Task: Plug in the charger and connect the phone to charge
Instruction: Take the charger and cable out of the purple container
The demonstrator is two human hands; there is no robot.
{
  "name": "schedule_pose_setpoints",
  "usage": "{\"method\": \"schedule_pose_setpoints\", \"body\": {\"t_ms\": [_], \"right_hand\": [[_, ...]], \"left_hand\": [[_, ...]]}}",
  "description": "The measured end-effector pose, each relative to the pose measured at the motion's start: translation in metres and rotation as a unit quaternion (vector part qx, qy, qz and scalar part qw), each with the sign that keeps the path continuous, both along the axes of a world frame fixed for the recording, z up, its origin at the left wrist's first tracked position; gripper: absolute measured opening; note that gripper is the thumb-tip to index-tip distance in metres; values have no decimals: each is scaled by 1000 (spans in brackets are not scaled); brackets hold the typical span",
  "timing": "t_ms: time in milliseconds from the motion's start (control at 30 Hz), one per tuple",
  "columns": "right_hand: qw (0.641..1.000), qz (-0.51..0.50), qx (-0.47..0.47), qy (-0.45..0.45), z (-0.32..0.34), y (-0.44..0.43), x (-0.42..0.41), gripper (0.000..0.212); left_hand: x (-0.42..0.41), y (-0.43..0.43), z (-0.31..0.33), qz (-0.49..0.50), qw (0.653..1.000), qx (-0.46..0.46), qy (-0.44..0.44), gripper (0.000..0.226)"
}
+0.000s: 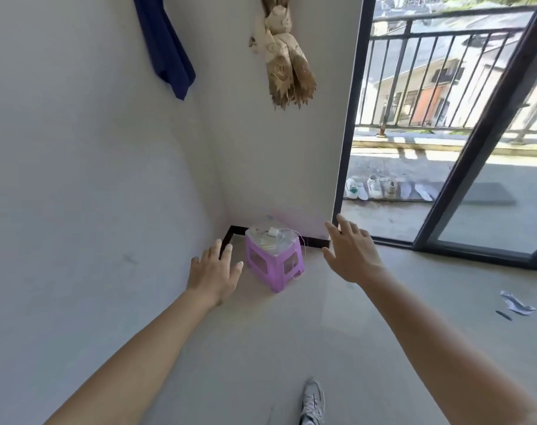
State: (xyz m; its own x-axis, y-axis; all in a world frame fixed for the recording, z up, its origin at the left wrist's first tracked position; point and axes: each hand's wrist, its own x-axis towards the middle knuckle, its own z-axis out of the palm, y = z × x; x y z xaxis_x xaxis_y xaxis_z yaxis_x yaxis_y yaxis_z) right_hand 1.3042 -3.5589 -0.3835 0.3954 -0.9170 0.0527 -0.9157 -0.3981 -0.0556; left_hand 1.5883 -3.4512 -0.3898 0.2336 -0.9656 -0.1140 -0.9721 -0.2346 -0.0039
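Observation:
A small purple plastic stool [276,265] stands on the floor in the room's corner. On its top lie a white charger block [273,231] and a pale flat item, perhaps the phone [265,242], too blurred to be sure. A thin white cable [302,251] hangs over the stool's right side. My left hand [215,273] hovers open just left of the stool, palm down. To the right of the stool and a little higher, my right hand [351,250] is spread open. Neither hand touches anything. No wall socket is visible.
White walls meet behind the stool, with a dark skirting board [314,240]. A blue cloth [166,47] and a tied beige curtain [284,53] hang above. An open sliding door [475,142] at right leads to a balcony with shoes [372,187]. Paper scraps [513,305] lie on the floor.

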Motion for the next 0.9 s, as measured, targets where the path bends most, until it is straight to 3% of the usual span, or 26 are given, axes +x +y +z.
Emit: {"method": "schedule_pose_setpoints", "body": {"t_ms": [400,900], "right_hand": [[992,67,102,-12,-35,-298,144,67],[956,7,290,43,-302,-518,262,67]], "left_hand": [[102,-232,-33,58,998,10,35,64],[174,-468,-311,68,967,146,196,61]]}}
